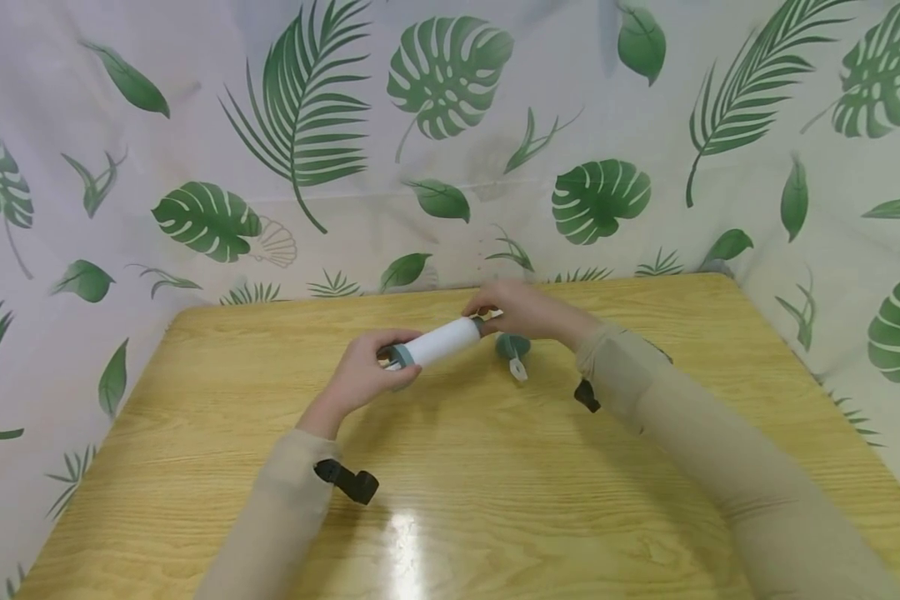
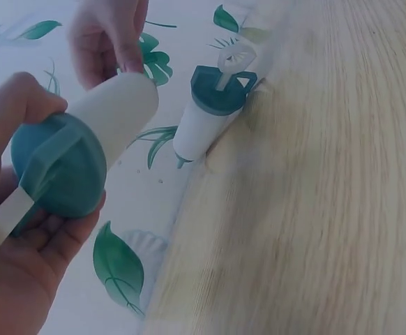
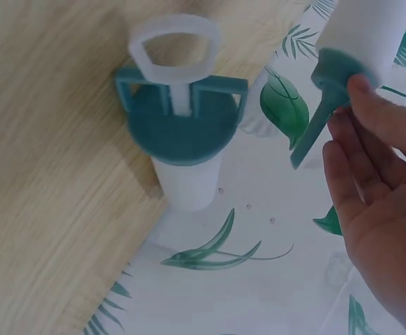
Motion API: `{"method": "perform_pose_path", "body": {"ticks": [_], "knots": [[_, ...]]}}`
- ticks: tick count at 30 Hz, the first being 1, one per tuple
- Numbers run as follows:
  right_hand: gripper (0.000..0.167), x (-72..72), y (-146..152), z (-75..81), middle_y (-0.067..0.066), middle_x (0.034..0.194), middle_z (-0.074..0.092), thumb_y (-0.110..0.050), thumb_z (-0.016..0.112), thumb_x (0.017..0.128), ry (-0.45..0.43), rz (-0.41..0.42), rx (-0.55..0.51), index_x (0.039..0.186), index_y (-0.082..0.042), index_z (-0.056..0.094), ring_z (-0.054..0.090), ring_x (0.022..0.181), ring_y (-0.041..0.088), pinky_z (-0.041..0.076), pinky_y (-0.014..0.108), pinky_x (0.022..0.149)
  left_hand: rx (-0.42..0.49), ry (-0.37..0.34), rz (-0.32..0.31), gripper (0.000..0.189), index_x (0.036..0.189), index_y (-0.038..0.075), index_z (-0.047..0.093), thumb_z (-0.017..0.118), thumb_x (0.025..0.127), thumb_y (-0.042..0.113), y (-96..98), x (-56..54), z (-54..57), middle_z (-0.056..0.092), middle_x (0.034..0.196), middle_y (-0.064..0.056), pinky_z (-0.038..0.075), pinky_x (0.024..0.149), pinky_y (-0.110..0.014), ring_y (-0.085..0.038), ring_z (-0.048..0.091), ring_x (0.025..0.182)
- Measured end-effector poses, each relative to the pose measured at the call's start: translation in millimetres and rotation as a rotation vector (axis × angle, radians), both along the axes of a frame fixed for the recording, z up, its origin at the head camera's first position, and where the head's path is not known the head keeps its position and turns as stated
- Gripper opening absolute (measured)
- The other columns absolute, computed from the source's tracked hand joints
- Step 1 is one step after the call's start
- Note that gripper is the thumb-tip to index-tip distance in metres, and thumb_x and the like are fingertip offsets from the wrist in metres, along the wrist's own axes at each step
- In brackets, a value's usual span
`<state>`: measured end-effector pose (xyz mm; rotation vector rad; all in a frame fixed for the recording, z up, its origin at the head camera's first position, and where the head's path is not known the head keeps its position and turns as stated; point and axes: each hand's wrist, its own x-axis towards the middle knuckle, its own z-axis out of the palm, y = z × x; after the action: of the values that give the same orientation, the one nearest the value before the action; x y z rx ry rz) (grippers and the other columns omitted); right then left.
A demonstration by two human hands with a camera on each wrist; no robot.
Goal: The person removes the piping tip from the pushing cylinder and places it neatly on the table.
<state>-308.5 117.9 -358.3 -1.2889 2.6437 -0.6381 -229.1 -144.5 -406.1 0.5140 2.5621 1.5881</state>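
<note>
A white-barrelled syringe [image 1: 446, 340] with a teal flanged cap is held in the air over the table, tilted up toward the right. My left hand [image 1: 362, 367] grips it around the cap end; its teal cap [image 2: 63, 167] and pale plunger strip show close up in the left wrist view. At the opposite end my right hand [image 1: 523, 310] pinches the teal nozzle [image 3: 323, 115], thumb at its base. A second syringe [image 3: 189, 185] of the same kind, with a teal cap and white pull ring [image 3: 174, 45], is on the table beside the right hand.
The wood-grain table [image 1: 480, 475] runs back to a pale cloth backdrop [image 1: 487, 225] printed with green leaves. Black camera mounts [image 1: 348, 482] are strapped at both wrists. A small dark strip [image 1: 660, 352] shows behind the right sleeve.
</note>
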Motion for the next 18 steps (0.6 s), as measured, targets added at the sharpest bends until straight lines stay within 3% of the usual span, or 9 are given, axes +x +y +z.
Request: {"method": "perform_pose_path", "body": {"ticks": [8,13,18], "knots": [[0.036,21.2,25,-6.6,0.003,0.117,0.064,-0.022,0.063,0.094,-0.142,-0.012,0.01,0.127,-0.009,0.061,0.06,0.105,0.019,0.048,0.041,0.09,0.021,0.005,-0.082,0.045,0.123,0.015,0.064,0.077,0.08,0.012,-4.7,8.0,-1.6,0.06,0.123,-0.005,0.05,0.082,-0.042,-0.025,0.057,0.104],[0.033,32.9,35,-18.0,0.0,0.11,0.065,-0.025,0.066,0.091,-0.203,-0.007,-0.083,0.121,-0.01,0.063,0.06,0.099,0.015,0.049,0.039,0.087,0.012,0.008,-0.134,0.048,0.125,0.012,0.063,0.077,0.079,0.009,-4.0,12.0,-4.1,0.06,0.124,-0.008,0.049,0.083,-0.044,-0.027,0.057,0.105],[0.031,45.0,42,-32.5,-0.001,0.107,0.064,-0.026,0.07,0.088,-0.254,-0.066,-0.195,0.116,-0.013,0.065,0.059,0.097,0.016,0.049,0.036,0.085,-0.017,0.066,-0.195,0.048,0.123,0.012,0.063,0.079,0.078,0.008,-3.6,15.1,-7.3,0.062,0.118,-0.004,0.047,0.083,-0.043,-0.024,0.057,0.097]]}}
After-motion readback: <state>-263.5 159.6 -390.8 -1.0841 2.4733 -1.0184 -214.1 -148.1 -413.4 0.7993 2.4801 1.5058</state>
